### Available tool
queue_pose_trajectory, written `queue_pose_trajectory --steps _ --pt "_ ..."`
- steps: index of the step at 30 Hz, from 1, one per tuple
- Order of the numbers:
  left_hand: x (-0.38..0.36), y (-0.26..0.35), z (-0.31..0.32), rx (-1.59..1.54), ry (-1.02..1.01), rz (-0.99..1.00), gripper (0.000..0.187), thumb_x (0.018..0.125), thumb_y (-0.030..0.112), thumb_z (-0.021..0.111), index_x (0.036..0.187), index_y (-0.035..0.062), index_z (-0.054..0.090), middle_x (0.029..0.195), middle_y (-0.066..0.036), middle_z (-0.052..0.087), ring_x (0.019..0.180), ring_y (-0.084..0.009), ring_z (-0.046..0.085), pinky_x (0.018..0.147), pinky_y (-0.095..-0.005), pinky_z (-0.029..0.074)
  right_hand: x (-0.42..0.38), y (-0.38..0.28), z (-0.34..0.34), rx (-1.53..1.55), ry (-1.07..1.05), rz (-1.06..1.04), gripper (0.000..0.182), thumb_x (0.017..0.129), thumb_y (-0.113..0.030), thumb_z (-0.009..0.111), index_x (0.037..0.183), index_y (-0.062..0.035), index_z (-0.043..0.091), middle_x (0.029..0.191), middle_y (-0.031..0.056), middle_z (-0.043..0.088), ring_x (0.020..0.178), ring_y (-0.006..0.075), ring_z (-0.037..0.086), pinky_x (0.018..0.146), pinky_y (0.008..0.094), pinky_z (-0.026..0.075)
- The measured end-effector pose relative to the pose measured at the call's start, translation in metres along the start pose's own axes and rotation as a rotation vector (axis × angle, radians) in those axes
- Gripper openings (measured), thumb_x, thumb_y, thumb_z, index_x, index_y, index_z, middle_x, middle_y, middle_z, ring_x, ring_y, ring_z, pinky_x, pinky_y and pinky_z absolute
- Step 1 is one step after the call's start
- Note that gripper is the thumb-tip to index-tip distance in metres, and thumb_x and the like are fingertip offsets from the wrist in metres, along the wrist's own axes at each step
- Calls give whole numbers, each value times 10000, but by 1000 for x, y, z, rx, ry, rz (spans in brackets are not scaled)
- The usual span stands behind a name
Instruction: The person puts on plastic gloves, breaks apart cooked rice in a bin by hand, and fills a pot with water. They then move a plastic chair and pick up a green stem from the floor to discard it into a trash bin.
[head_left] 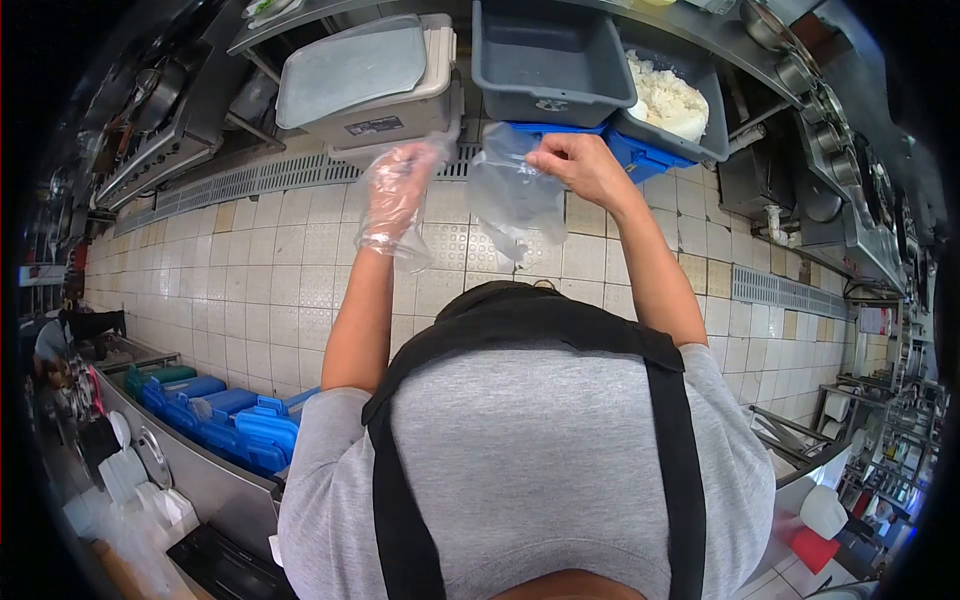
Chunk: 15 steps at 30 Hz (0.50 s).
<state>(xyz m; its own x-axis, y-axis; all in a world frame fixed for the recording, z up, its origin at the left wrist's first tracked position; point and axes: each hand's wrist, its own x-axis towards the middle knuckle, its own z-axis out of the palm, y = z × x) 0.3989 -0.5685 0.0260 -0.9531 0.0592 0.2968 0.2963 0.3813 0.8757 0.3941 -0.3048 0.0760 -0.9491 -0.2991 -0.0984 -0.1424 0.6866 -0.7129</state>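
Observation:
A loose clear plastic glove covers my left hand (398, 190), and its wide cuff hangs around the wrist. The fingers of this hand point up and to the right, stretched out, with nothing in them that I can see. My bare right hand (588, 170) pinches a second clear plastic glove (515, 195) between thumb and fingers. This glove hangs limp over the tiled floor, to the right of my left hand and apart from it.
Beyond my hands stand a beige bin (395, 115) with a grey lid (350, 70) and a grey tub (550, 102). Another tub (715, 140) holds a white crumbly mass (668, 100). Blue-lidded bins (235, 420) line the left behind me. Drain grates (240, 182) cross the floor.

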Motion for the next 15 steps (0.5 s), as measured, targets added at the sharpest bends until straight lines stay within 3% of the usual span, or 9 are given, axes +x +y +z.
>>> queue_pose_trajectory --steps 1,2,5,7,9,12,15 --pt "0 -13 1 0 121 14 181 863 196 614 943 39 653 828 -56 652 747 -129 582 680 -276 455 2 5 1 0 2 3 242 846 -243 605 791 -11 642 682 47 596 638 109 525 608 255 426" --pt "-1 -9 1 -2 117 15 181 863 196 614 943 39 653 828 -56 652 747 -129 582 680 -276 455 4 13 5 58 45 31 244 847 -252 606 805 -14 644 686 47 600 636 100 525 604 249 426" --pt "-19 14 9 -388 75 -328 180 872 214 623 950 54 650 746 -20 628 594 -73 557 531 -215 450 5 26 22 212 123 33 231 846 -250 608 828 -24 649 699 51 611 633 95 529 604 243 431" --pt "-27 3 22 -346 -151 -439 233 851 234 654 959 29 627 718 -25 617 576 -82 562 510 -227 468 3 26 34 307 157 6 215 844 -241 610 838 -30 652 709 56 618 633 100 534 608 243 436" --pt "-35 1 44 -507 -269 -553 293 827 258 683 976 17 608 734 -27 607 609 -92 576 510 -234 479 -1 20 52 222 161 -14 152 824 -174 619 863 -29 638 710 53 618 638 104 543 613 257 448" --pt "-42 22 68 -659 -270 -710 317 812 276 695 976 23 596 790 -36 611 657 -109 589 506 -243 484 -3 24 85 155 150 -72 127 784 -115 644 859 -21 604 706 38 615 646 101 544 609 270 452" --pt "-47 12 76 -673 -273 -742 303 805 268 698 990 53 592 849 -37 610 666 -126 565 540 -269 453 -16 11 84 201 101 -21 153 750 -89 665 840 -15 567 703 35 605 645 104 550 603 276 453"
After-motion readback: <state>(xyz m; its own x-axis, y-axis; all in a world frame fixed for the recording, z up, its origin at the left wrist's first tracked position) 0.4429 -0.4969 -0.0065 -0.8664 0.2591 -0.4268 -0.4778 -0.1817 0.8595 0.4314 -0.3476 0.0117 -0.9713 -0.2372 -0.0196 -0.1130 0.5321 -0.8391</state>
